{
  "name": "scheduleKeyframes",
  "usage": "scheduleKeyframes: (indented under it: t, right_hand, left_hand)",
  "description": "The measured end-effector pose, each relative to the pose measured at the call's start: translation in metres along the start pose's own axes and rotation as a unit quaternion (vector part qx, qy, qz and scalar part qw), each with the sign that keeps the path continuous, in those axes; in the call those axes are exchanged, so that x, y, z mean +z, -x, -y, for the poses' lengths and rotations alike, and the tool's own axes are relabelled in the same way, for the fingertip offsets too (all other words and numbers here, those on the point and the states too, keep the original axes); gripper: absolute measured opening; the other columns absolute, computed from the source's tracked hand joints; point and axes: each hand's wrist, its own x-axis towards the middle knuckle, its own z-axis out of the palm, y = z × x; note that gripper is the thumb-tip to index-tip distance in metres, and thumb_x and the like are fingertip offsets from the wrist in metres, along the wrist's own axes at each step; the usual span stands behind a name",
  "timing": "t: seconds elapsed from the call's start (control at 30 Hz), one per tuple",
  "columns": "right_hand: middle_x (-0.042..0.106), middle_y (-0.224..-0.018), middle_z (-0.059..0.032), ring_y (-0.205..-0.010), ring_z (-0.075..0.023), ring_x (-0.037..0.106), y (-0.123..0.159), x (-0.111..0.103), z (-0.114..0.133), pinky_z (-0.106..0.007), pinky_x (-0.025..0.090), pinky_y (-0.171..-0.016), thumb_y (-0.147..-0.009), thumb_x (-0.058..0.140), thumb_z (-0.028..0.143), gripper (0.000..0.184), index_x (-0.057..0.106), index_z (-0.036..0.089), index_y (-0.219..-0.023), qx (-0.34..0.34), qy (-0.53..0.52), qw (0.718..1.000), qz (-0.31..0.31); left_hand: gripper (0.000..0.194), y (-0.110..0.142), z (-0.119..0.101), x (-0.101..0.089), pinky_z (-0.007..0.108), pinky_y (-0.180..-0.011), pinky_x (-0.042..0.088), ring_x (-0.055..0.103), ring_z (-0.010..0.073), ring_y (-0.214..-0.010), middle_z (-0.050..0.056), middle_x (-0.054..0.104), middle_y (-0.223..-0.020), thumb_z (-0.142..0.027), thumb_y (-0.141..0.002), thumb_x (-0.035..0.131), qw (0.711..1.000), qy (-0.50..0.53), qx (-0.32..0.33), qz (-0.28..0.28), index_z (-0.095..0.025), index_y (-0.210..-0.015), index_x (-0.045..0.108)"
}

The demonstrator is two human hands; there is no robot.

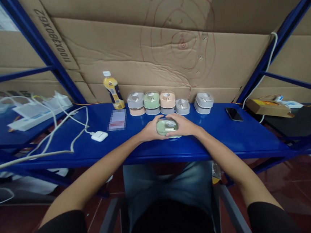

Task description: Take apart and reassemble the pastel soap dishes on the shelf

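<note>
Both my hands are wrapped round a small rounded green box [162, 126] with a clear lid and a label, close to the table's front edge. My left hand [150, 130] grips its left side, and my right hand [186, 125] closes on its right side with the thumb across the front. A pale green edge shows just under it; I cannot tell whether that is a second box. Behind stand similar boxes stacked in pairs: grey over pink [136, 101], green over grey [152, 101], peach on top [167, 101], and grey [204, 102]. A single grey box [182, 107] sits between.
A yellow drink bottle [114, 91] stands at the back left, with a blurred-out flat item [117, 120] before it. White earbud case [99, 136] and cables lie left. A phone [234, 114] lies right on the blue table [255, 135]. Cardboard [110, 40] and blue posts enclose the table.
</note>
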Motion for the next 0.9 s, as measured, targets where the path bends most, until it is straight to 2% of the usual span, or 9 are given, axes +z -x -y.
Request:
scheduleKeyframes:
  t: [0.13,0.2,0.27,0.37,0.5,0.6,0.7,0.8,0.9]
  right_hand:
    - [0.073,-0.145,-0.0192,-0.132,-0.0394,0.071,0.003,-0.006,0.001,-0.057,0.054,-0.117,-0.075,0.092,0.067,0.092,0.065,0.019,-0.149,0.008,0.009,0.998,-0.057]
    - [0.076,-0.139,-0.0183,-0.124,-0.0374,0.074,0.008,-0.016,-0.008,-0.055,0.057,-0.112,-0.081,0.086,0.067,0.085,0.065,0.018,-0.148,0.045,0.000,0.994,-0.100]
    - [0.080,-0.130,-0.0153,-0.115,-0.0352,0.076,0.012,-0.027,-0.020,-0.054,0.059,-0.106,-0.087,0.079,0.067,0.076,0.066,0.020,-0.145,0.101,-0.004,0.987,-0.128]
    - [0.082,-0.114,-0.0107,-0.103,-0.0327,0.076,0.017,-0.039,-0.035,-0.051,0.061,-0.098,-0.090,0.076,0.068,0.071,0.068,0.021,-0.143,0.173,-0.004,0.977,-0.122]
    - [0.080,-0.109,-0.0098,-0.104,-0.0330,0.076,0.019,-0.043,-0.043,-0.049,0.062,-0.096,-0.089,0.076,0.070,0.073,0.068,0.022,-0.144,0.201,-0.014,0.975,-0.096]
    - [0.080,-0.109,-0.0105,-0.106,-0.0341,0.076,0.020,-0.046,-0.044,-0.050,0.062,-0.096,-0.091,0.075,0.070,0.073,0.068,0.023,-0.146,0.209,-0.011,0.974,-0.088]
    - [0.081,-0.117,-0.0135,-0.111,-0.0363,0.077,0.022,-0.051,-0.047,-0.052,0.062,-0.100,-0.088,0.080,0.068,0.080,0.066,0.021,-0.150,0.225,0.018,0.972,-0.068]
    - [0.079,-0.132,-0.0188,-0.121,-0.0382,0.076,0.023,-0.054,-0.050,-0.053,0.060,-0.108,-0.080,0.089,0.063,0.091,0.065,0.015,-0.152,0.233,0.038,0.971,-0.034]
    - [0.078,-0.137,-0.0194,-0.124,-0.0383,0.076,0.024,-0.053,-0.052,-0.053,0.060,-0.111,-0.074,0.094,0.060,0.091,0.067,0.015,-0.149,0.221,0.042,0.974,-0.016]
  left_hand:
    - [0.123,0.002,0.000,-0.007,0.058,-0.121,0.053,0.066,0.0427,-0.142,0.020,0.066,-0.153,-0.059,-0.063,0.101,0.999,-0.036,0.013,-0.002,-0.018,-0.165,0.045]
    - [0.105,0.005,0.000,-0.012,0.058,-0.124,0.051,0.064,0.0410,-0.143,0.017,0.066,-0.151,-0.059,-0.072,0.096,0.997,-0.070,0.034,0.003,-0.020,-0.160,0.055]
    - [0.077,0.008,-0.001,-0.016,0.057,-0.126,0.049,0.064,0.0382,-0.139,0.014,0.067,-0.142,-0.061,-0.083,0.088,0.993,-0.098,0.054,0.020,-0.023,-0.147,0.070]
    - [0.058,0.010,-0.001,-0.018,0.054,-0.126,0.050,0.063,0.0363,-0.138,0.013,0.064,-0.136,-0.065,-0.092,0.079,0.990,-0.113,0.070,0.043,-0.025,-0.134,0.082]
    - [0.060,0.007,0.004,-0.024,0.056,-0.127,0.049,0.062,0.0393,-0.140,0.015,0.064,-0.139,-0.073,-0.094,0.073,0.992,-0.109,0.066,0.015,-0.022,-0.123,0.087]
    - [0.068,0.005,0.013,-0.036,0.058,-0.125,0.050,0.065,0.0402,-0.135,0.017,0.065,-0.137,-0.079,-0.095,0.066,0.993,-0.105,0.043,-0.036,-0.018,-0.119,0.086]
    - [0.073,0.004,0.025,-0.050,0.060,-0.126,0.048,0.064,0.0406,-0.135,0.018,0.066,-0.135,-0.084,-0.092,0.064,0.990,-0.121,0.002,-0.072,-0.018,-0.116,0.085]
    - [0.076,0.004,0.035,-0.059,0.062,-0.125,0.048,0.064,0.0413,-0.133,0.017,0.067,-0.131,-0.087,-0.088,0.067,0.986,-0.146,-0.035,-0.071,-0.018,-0.112,0.085]
    - [0.078,0.003,0.038,-0.060,0.063,-0.123,0.050,0.065,0.0424,-0.130,0.015,0.066,-0.125,-0.090,-0.084,0.068,0.982,-0.167,-0.055,-0.063,-0.019,-0.111,0.085]
